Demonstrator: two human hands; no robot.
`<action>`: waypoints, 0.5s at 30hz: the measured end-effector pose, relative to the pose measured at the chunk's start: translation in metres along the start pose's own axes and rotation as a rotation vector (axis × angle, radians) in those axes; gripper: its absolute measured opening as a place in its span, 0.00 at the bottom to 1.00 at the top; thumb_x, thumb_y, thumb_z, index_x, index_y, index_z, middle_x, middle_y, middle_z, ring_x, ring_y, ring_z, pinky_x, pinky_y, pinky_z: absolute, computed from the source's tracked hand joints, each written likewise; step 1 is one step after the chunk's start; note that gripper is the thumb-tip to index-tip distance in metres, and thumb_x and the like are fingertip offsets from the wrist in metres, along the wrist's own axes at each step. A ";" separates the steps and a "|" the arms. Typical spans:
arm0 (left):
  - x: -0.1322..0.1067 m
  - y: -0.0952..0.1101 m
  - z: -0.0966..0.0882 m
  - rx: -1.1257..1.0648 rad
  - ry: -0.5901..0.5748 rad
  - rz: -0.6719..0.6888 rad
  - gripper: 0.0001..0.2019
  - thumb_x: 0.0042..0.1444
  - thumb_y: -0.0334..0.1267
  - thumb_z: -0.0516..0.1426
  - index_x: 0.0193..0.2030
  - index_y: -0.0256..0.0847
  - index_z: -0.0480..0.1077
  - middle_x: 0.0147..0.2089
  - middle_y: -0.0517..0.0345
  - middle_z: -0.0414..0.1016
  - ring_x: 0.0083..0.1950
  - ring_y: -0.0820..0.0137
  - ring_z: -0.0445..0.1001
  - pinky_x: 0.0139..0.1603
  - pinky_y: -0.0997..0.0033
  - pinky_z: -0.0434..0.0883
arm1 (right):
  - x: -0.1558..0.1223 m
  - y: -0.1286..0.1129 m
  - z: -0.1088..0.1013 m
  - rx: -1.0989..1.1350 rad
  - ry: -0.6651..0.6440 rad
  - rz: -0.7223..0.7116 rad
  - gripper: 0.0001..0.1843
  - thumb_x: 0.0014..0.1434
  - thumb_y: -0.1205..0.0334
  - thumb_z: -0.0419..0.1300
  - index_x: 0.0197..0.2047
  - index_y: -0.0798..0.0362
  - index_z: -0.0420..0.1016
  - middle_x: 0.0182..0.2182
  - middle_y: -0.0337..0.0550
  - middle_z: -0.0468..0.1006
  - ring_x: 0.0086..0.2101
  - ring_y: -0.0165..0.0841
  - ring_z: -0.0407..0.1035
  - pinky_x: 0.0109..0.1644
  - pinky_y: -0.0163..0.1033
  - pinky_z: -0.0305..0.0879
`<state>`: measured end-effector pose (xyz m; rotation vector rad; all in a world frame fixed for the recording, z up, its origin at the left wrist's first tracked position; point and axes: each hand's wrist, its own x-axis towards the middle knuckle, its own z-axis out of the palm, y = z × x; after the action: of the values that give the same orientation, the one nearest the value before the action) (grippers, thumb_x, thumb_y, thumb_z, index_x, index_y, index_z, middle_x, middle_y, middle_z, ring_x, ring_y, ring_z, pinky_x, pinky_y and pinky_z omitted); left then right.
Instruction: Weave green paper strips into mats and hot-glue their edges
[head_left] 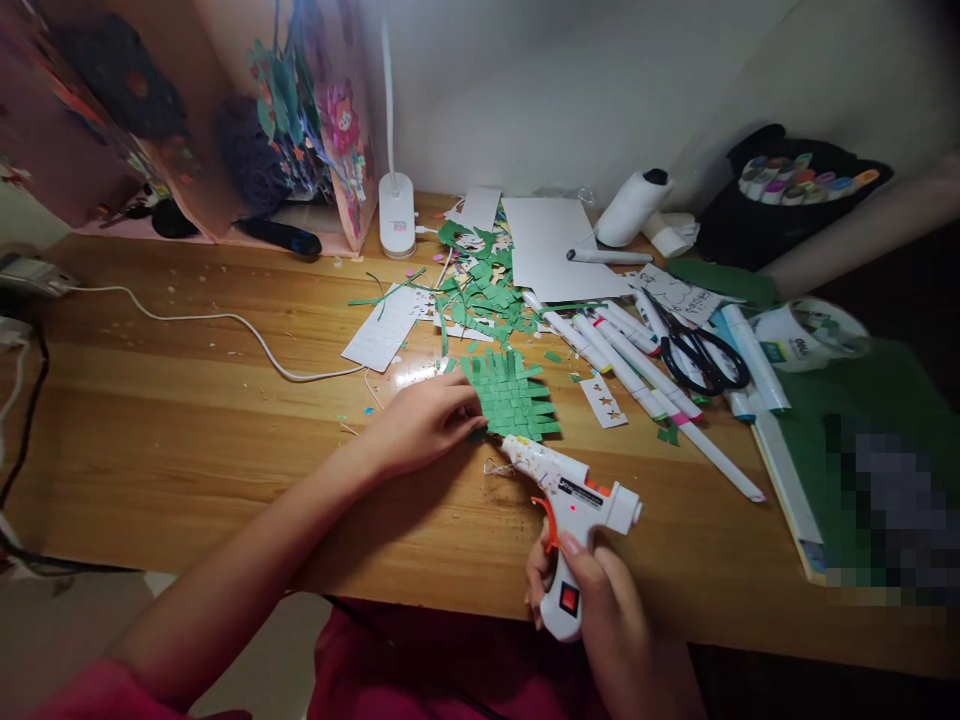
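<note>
A small mat woven from green paper strips (pixel 511 392) lies on the wooden desk (pixel 187 430). My left hand (pixel 424 420) rests on its left edge, fingers pressed together on the paper. My right hand (pixel 600 600) is wrapped round the handle of a white hot glue gun (pixel 574 510), one finger by the orange trigger. The gun's nozzle points at the mat's near left corner, close to my left fingertips.
Green paper scraps (pixel 480 285), white sheets (pixel 551 250), several markers (pixel 637 365) and black scissors (pixel 705 360) lie beyond the mat. A white desk lamp (pixel 396 212) and cable (pixel 225 322) sit at the back left. A green cutting mat (pixel 862 440), tape roll (pixel 806 335) and marker case (pixel 802 190) are right.
</note>
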<state>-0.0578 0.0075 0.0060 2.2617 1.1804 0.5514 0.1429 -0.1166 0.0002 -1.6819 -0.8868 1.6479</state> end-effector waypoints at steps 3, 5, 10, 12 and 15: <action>0.000 0.001 0.000 -0.005 -0.001 -0.007 0.06 0.59 0.34 0.55 0.33 0.36 0.70 0.34 0.57 0.68 0.34 0.73 0.66 0.34 0.73 0.63 | -0.002 -0.005 -0.001 -0.067 0.008 -0.006 0.25 0.54 0.38 0.50 0.23 0.52 0.64 0.15 0.36 0.67 0.16 0.28 0.60 0.21 0.32 0.57; 0.000 0.002 0.000 -0.007 -0.004 -0.011 0.06 0.59 0.34 0.55 0.33 0.36 0.70 0.34 0.57 0.68 0.34 0.73 0.66 0.34 0.73 0.63 | -0.005 -0.012 0.000 -0.126 0.024 -0.005 0.27 0.55 0.38 0.49 0.20 0.53 0.64 0.15 0.37 0.66 0.17 0.27 0.60 0.22 0.32 0.57; 0.000 0.002 0.000 -0.025 -0.005 -0.032 0.06 0.59 0.35 0.55 0.34 0.37 0.70 0.35 0.57 0.68 0.35 0.73 0.66 0.35 0.73 0.64 | -0.010 -0.023 0.003 -0.175 0.031 0.022 0.27 0.55 0.36 0.49 0.27 0.54 0.67 0.15 0.36 0.67 0.17 0.29 0.61 0.22 0.33 0.58; 0.000 0.002 0.000 -0.032 -0.005 -0.043 0.05 0.59 0.35 0.55 0.34 0.37 0.70 0.34 0.57 0.68 0.34 0.72 0.66 0.35 0.73 0.64 | -0.010 -0.025 0.005 -0.168 0.043 0.016 0.26 0.54 0.37 0.49 0.32 0.54 0.68 0.15 0.35 0.67 0.17 0.29 0.62 0.22 0.33 0.58; 0.001 0.003 -0.001 -0.040 -0.008 -0.050 0.05 0.59 0.34 0.55 0.34 0.36 0.71 0.34 0.57 0.68 0.35 0.72 0.67 0.35 0.73 0.64 | -0.010 -0.025 0.005 -0.172 0.064 0.003 0.25 0.54 0.37 0.50 0.32 0.53 0.66 0.16 0.35 0.69 0.17 0.29 0.62 0.21 0.33 0.58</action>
<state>-0.0562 0.0068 0.0089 2.1927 1.2077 0.5417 0.1369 -0.1099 0.0261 -1.8413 -1.0198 1.5481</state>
